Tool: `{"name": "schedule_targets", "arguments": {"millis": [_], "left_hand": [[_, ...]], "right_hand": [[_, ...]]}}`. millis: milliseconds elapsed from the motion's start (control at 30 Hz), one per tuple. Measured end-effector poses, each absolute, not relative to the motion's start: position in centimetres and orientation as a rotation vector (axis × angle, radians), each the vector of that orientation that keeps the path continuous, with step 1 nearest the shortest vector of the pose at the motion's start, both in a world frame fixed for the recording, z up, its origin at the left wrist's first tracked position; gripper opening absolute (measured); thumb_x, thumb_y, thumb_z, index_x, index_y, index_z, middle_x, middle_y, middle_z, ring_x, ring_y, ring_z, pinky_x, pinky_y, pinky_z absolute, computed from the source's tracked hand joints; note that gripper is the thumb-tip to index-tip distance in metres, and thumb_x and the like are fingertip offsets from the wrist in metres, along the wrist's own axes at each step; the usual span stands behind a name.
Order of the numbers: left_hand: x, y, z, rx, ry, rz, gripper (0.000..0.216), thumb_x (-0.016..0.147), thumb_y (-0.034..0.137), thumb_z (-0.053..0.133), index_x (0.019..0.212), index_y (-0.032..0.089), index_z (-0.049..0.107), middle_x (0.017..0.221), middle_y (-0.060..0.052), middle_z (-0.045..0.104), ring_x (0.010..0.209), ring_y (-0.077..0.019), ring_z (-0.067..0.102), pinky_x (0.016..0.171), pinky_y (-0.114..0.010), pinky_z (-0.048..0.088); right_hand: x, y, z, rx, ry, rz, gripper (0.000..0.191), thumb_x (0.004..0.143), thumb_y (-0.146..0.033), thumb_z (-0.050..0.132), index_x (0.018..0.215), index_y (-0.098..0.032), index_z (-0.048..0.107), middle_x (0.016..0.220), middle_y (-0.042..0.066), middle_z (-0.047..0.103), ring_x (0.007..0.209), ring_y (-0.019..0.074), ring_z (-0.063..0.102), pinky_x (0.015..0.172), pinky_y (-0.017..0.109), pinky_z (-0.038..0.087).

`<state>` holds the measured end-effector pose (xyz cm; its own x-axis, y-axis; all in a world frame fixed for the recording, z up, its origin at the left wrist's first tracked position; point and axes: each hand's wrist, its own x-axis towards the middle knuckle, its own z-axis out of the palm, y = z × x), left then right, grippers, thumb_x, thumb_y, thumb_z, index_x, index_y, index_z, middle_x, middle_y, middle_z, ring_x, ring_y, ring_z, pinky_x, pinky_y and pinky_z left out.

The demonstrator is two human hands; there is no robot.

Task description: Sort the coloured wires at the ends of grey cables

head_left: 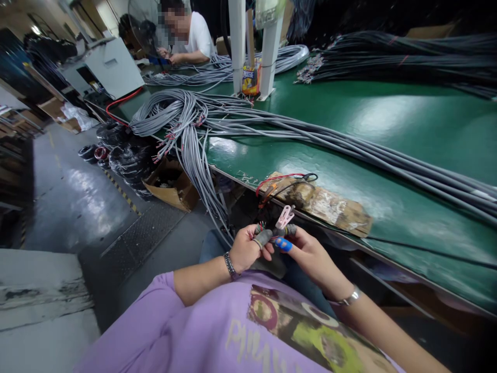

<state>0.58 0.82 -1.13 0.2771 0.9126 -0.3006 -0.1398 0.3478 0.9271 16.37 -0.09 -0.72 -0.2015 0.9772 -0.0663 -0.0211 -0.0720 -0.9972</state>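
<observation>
— What have you got?
— My left hand (244, 248) is closed around one cable's wire end (260, 228). My right hand (310, 254) pinches a pink clip (285, 216) just beside it.
— Much left?
— Plenty, I'd say: the grey cables (186, 119) lie heaped beyond my hands on the tabletop (407, 124).

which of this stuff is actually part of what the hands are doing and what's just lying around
In use:
left hand pinching the coloured wire ends
right hand holding the pink plastic part
grey cables hanging by the hands

Lying about:
taped wooden board
cardboard box
snack box
black cables
</observation>
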Motion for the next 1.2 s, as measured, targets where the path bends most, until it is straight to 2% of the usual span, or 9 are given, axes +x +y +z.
{"name": "schedule_targets", "arguments": {"millis": [133,333,400,533,600,767,933,1200], "left_hand": [[0.7,0.9,-1.2,0.899,0.995,0.823,0.047,0.071,0.060,0.063,0.073,0.014,0.052,0.057,-0.001,0.061,0.040,-0.0090,0.056,0.034,-0.017,0.026],[0.1,1.2,-0.1,0.993,0.831,0.539,0.058,0.060,0.068,0.069,0.069,0.012,0.055,0.058,-0.004,0.063,0.048,-0.0124,0.061,0.047,-0.022,0.046],[0.0,1.1,0.0,1.019,0.827,0.505,0.057,0.061,0.067,0.068,0.070,0.013,0.054,0.059,-0.004,0.064,0.048,-0.0127,0.061,0.045,-0.021,0.044],[0.2,0.8,-0.4,0.981,0.848,0.604,0.054,0.066,0.065,0.065,0.072,0.013,0.053,0.060,-0.004,0.064,0.044,-0.0120,0.060,0.034,-0.017,0.030],[0.4,0.7,-0.5,0.959,0.860,0.659,0.052,0.068,0.063,0.065,0.075,0.013,0.055,0.059,-0.003,0.064,0.043,-0.0113,0.059,0.033,-0.017,0.027],[0.5,0.6,-0.1,0.956,0.916,0.708,0.053,0.067,0.065,0.063,0.074,0.013,0.055,0.060,-0.004,0.063,0.042,-0.0109,0.059,0.034,-0.017,0.027],[0.5,0.4,0.0,1.017,0.896,0.700,0.054,0.069,0.066,0.061,0.076,0.013,0.055,0.059,-0.003,0.063,0.042,-0.0109,0.058,0.034,-0.017,0.029],[0.3,0.5,0.1,1.057,0.960,0.770,0.053,0.072,0.067,0.058,0.071,0.014,0.052,0.060,-0.004,0.064,0.043,-0.0107,0.059,0.035,-0.017,0.030]], "right_hand": [[16.1,0.0,-1.5,-1.189,-1.329,1.301,0.025,0.078,-0.046,0.067,0.084,-0.022,0.062,0.075,0.002,0.063,0.072,0.0190,0.055,0.071,0.033,0.047],[16.6,0.5,-0.6,-1.213,-1.363,1.376,0.030,0.074,-0.050,0.068,0.074,-0.020,0.060,0.068,0.001,0.059,0.062,0.0158,0.049,0.060,0.029,0.043],[16.6,0.6,-0.2,-1.212,-1.379,1.403,0.032,0.072,-0.050,0.070,0.070,-0.020,0.059,0.066,0.001,0.058,0.062,0.0155,0.048,0.059,0.029,0.042],[16.4,0.8,-0.1,-1.199,-1.231,1.535,0.033,0.070,-0.050,0.072,0.073,-0.019,0.061,0.068,0.001,0.059,0.062,0.0147,0.048,0.061,0.029,0.041],[16.4,0.7,-0.3,-1.182,-1.130,1.594,0.034,0.070,-0.051,0.072,0.073,-0.019,0.061,0.067,0.001,0.057,0.060,0.0136,0.046,0.059,0.028,0.039],[16.7,0.4,-0.8,-1.102,-0.971,1.670,0.030,0.074,-0.048,0.069,0.073,-0.019,0.062,0.062,-0.001,0.050,0.058,0.0132,0.045,0.058,0.028,0.039],[16.2,0.4,-0.1,-1.172,-1.079,1.611,0.035,0.068,-0.050,0.074,0.081,-0.019,0.065,0.071,0.002,0.059,0.063,0.0140,0.048,0.060,0.028,0.041],[16.2,0.2,-0.2,-1.277,-1.102,1.481,0.029,0.064,-0.046,0.075,0.068,-0.020,0.062,0.064,0.000,0.059,0.059,0.0141,0.048,0.057,0.028,0.040]]}}
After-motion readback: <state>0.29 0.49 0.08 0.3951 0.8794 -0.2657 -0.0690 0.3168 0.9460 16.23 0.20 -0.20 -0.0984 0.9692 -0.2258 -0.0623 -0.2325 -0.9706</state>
